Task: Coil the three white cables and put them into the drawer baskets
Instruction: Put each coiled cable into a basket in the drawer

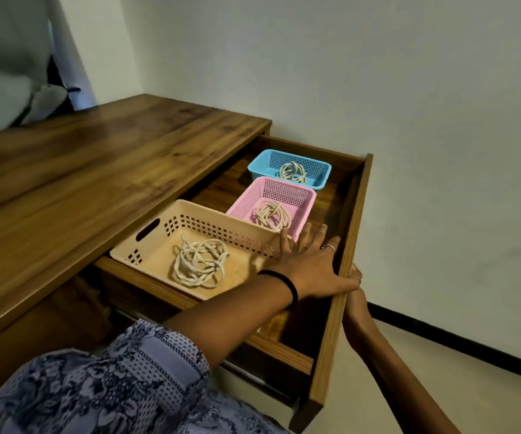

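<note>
An open wooden drawer (357, 198) holds three baskets in a row. A coiled white cable (199, 265) lies in the nearest, beige basket (146, 250). A second coil (271, 214) is in the pink basket (284, 182), and a third coil (292, 171) is in the far blue basket (324, 178). My left hand (312, 264) lies flat with spread fingers inside the drawer. It touches the beige basket's right corner, and its thumb is on the drawer front's top edge. My right hand (355, 300) is behind the drawer front, mostly hidden, with fingertips curled over the top edge.
The drawer sticks out from a wooden desk (112, 158) that stands against a white wall. A grey bundle of cloth (8, 101) lies at the desk's far left. Pale floor with a dark skirting line (441, 336) runs to the right of the drawer.
</note>
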